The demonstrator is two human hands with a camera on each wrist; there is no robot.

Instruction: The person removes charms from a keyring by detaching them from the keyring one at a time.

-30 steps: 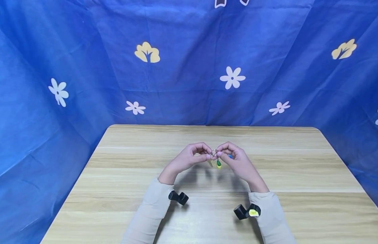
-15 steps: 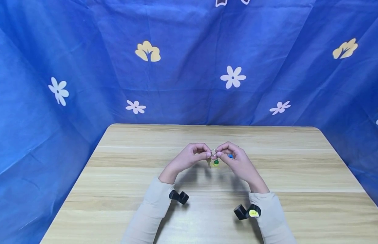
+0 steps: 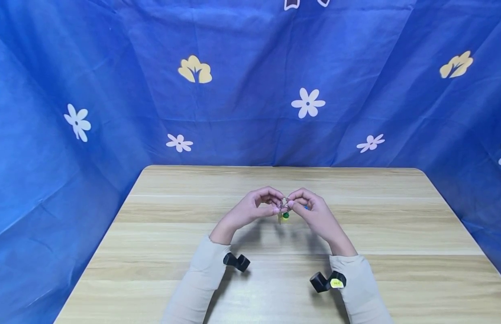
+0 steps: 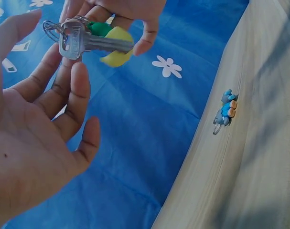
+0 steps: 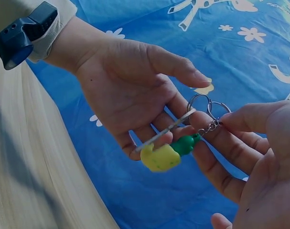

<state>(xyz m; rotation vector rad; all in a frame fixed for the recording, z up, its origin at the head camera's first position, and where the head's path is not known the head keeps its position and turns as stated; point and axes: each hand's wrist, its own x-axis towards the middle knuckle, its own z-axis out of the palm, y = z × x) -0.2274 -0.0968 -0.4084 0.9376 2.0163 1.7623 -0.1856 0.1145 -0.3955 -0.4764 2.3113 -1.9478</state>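
Observation:
My right hand pinches a split key ring between thumb and index finger. From it, on a short chain, hangs a green and yellow charm. A second ring carries a silver key and overlaps the first; whether they are linked I cannot tell. My left hand is under and beside this second ring, fingers loosely bent and touching it, its thumb standing off in the right wrist view. A blue and grey figure charm with its own ring lies on the table, mostly hidden behind my right hand in the head view.
The wood-grain table lies under both hands, which are raised a little above it. A blue cloth with flowers hangs at the back and sides. Black cameras sit on both wrists.
The left fingers have shifted slightly right and up toward the right hand. The key has swung to the right beside the green and yellow charm. The right hand has stayed nearly in place.

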